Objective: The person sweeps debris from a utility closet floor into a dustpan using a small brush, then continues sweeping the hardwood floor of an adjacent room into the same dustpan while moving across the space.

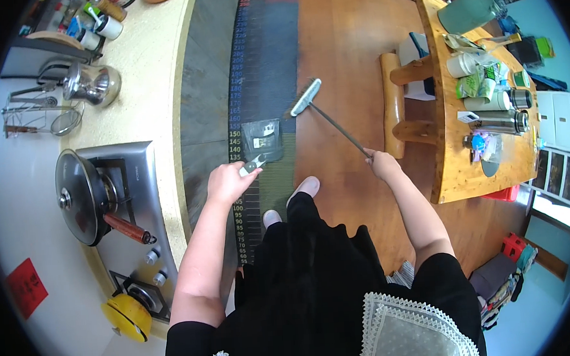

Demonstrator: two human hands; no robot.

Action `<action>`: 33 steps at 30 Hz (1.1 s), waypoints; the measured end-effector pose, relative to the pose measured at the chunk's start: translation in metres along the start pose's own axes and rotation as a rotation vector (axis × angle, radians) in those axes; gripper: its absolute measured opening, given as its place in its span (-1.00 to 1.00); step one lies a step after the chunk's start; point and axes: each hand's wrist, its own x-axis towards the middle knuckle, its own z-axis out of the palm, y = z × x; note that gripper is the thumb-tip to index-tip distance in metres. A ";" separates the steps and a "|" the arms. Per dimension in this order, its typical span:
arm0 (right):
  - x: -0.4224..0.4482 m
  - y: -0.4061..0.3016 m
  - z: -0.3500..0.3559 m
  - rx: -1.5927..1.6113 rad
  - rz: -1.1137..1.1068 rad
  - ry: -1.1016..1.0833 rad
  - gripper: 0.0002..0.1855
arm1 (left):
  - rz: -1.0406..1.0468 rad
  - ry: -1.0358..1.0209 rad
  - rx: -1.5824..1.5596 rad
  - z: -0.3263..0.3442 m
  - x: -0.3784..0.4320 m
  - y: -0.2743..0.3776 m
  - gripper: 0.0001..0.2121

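Note:
My left hand [229, 183] grips the pale handle of a clear plastic dustpan [262, 140], which is over the dark part of a floor mat [271, 48] printed with a scale of numbers. My right hand [383, 164] is closed on the thin pole of a broom [306, 97]. The broom's white head and dark bristles are at the mat's right edge, above and to the right of the dustpan, apart from it. Whether the dustpan touches the mat I cannot tell. My feet, in light shoes, stand below the dustpan.
On the left runs a counter [164, 87] with a gas stove [145, 185], a lidded pan [80, 198] and a yellow pot [128, 317]. At right stands a wooden table [451, 169] bearing bottles and packets, with a log-like wooden rail [392, 104] beside it near the floor.

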 end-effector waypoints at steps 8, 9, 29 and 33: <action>0.073 -0.099 0.011 0.191 -0.135 -0.024 -0.52 | 0.061 -0.018 0.054 0.009 0.016 0.049 -0.48; 0.092 -0.122 0.018 0.196 -0.110 -0.070 -0.49 | 0.066 -0.015 0.065 0.011 0.018 0.053 -0.47; -0.035 0.083 0.093 0.463 0.333 -0.055 -0.53 | 0.056 -0.029 0.099 0.014 0.012 0.058 -0.45; -0.098 0.112 0.096 0.519 0.383 -0.070 -0.51 | 0.091 -0.028 0.110 0.015 0.014 0.063 -0.42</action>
